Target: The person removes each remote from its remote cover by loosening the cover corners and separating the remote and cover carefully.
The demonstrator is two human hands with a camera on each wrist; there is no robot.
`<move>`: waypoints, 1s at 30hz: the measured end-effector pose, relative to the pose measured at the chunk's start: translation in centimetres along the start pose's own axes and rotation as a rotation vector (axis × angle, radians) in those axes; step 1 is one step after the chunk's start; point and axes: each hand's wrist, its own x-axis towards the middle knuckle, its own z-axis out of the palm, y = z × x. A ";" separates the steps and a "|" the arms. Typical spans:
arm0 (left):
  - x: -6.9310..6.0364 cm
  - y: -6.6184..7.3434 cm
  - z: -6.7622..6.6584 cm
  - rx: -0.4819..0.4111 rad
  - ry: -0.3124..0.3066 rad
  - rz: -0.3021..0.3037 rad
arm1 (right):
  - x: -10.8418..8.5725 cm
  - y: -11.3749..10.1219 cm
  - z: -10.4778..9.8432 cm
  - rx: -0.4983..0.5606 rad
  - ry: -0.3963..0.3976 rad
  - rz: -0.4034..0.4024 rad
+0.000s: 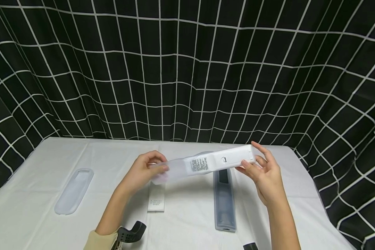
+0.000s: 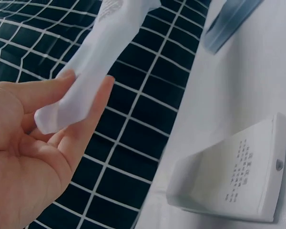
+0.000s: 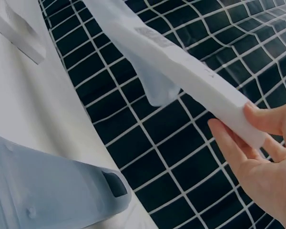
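Observation:
A white remote [image 1: 234, 158] is held tilted above the table, its left part inside a translucent sleeve [image 1: 176, 170]. My left hand [image 1: 140, 172] pinches the sleeve's far left end between thumb and fingers; in the left wrist view the sleeve [image 2: 88, 71] looks thin and soft there. My right hand [image 1: 265, 173] grips the bare right end of the remote. The right wrist view shows the thumb on one face of the remote [image 3: 205, 88] and fingers on the other, with a loose flap of the sleeve [image 3: 155, 86] hanging below.
On the white table [image 1: 112, 156] a translucent case [image 1: 74, 191] lies at the left. A white device with printed text [image 1: 156, 201] lies below my left hand. A blue-grey translucent case [image 1: 225, 205] lies between my hands, nearer the right. A black grid-patterned curtain [image 1: 181, 69] stands behind.

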 end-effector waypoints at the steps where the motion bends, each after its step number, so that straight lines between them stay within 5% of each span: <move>1: 0.0 0.0 0.1 0.001 -0.020 -0.001 | 0.0 0.0 0.1 0.030 0.024 0.005; 8: 0.0 -0.2 1.0 0.040 -0.128 -0.015 | -0.2 -0.2 0.6 0.180 0.163 -0.023; 15: -0.1 -0.7 1.8 0.065 -0.222 -0.032 | -0.3 -0.3 1.2 0.224 0.263 -0.040; 30: 0.2 -1.2 4.9 0.100 -0.317 -0.050 | -0.3 -0.4 1.7 0.226 0.250 -0.060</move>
